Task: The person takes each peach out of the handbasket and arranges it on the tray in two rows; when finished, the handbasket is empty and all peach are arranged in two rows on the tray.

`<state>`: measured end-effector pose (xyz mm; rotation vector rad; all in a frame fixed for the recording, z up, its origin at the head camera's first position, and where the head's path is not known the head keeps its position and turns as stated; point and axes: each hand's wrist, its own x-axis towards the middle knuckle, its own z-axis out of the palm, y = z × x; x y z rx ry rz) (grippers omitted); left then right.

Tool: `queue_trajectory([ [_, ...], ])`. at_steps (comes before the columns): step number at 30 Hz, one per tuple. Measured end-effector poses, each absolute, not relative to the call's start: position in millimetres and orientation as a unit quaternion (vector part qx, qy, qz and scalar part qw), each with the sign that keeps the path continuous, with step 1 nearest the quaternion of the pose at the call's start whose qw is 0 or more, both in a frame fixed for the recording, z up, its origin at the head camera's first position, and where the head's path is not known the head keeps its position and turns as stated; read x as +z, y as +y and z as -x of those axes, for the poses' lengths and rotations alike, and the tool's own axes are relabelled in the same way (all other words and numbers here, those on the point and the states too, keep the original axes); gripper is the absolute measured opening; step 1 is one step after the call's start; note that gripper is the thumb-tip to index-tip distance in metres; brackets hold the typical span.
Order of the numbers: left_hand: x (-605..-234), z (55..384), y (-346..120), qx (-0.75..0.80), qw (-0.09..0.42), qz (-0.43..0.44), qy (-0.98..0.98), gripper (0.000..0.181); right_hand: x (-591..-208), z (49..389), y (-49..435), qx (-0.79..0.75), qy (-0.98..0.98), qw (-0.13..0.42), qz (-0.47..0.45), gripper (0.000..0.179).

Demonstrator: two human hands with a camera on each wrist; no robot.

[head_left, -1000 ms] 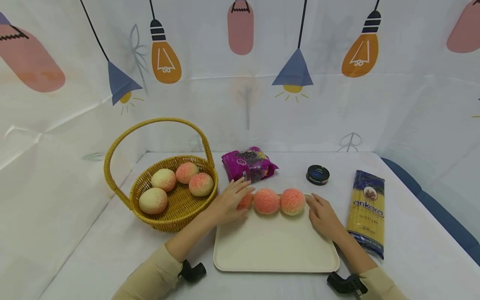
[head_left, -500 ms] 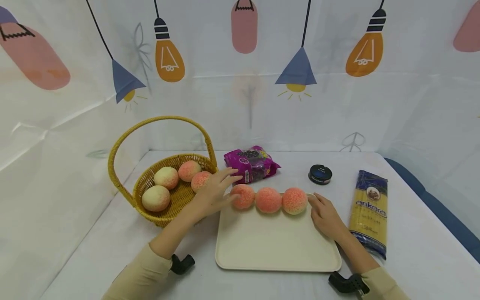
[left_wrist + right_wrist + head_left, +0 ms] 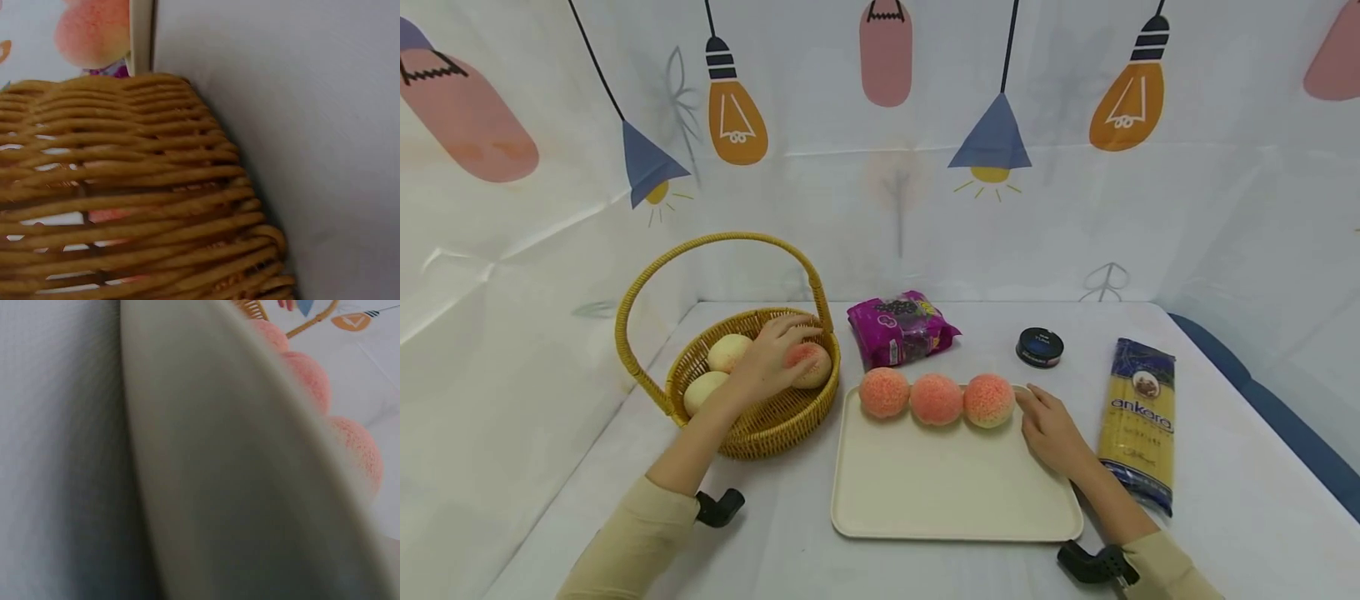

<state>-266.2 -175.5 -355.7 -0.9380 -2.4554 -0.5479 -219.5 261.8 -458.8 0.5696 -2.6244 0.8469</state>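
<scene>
My left hand is inside the yellow wicker basket, its fingers loosely spread over the pink-and-cream peaches. Next to its thumb lies the right-hand peach; the far one is hidden under the hand. Two paler peaches, one of them the near peach, lie left of the wrist. On the cream tray, three peaches stand in a row along the far edge, with the middle peach between the others. My right hand holds the tray's right rim near its far corner. The left wrist view shows only basket weave up close.
Behind the tray lie a purple snack bag and a round black tin. A pack of ankara spaghetti lies right of my right arm. The basket's tall handle arches over its far side.
My left hand has let go of the left peach on the tray and moved left into the basket. My right hand has stayed at the tray's rim.
</scene>
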Motion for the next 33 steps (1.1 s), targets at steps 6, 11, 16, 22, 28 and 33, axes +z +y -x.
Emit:
queue_trajectory([
  [6,-368.6,271.2,-185.6,-0.175,0.155,0.285,-0.93,0.044,-460.8,219.3,261.2,0.298,-0.92,0.158,-0.2,0.037],
  [11,-376.7,273.5,-188.2,-0.155,0.141,0.282,-0.936,0.045,-461.5,219.5,260.4,0.299,-0.917,0.167,-0.206,0.036],
  [16,-381.9,275.7,-188.2,-0.159,0.128,0.327,-0.923,0.044,-458.8,220.9,259.6,0.304,-0.916,0.164,-0.204,0.037],
  [22,-387.5,280.6,-190.2,-0.17,0.108,0.383,-0.901,0.048,-458.0,220.8,260.1,0.301,-0.918,0.158,-0.203,0.036],
  [28,-390.8,283.3,-190.2,-0.167,0.102,0.4,-0.895,0.056,-458.8,220.0,261.8,0.302,-0.917,0.162,-0.203,0.036],
  [33,-391.9,283.4,-187.9,-0.155,0.127,0.415,-0.887,0.056,-459.4,220.7,262.1,0.299,-0.919,0.161,-0.201,0.036],
])
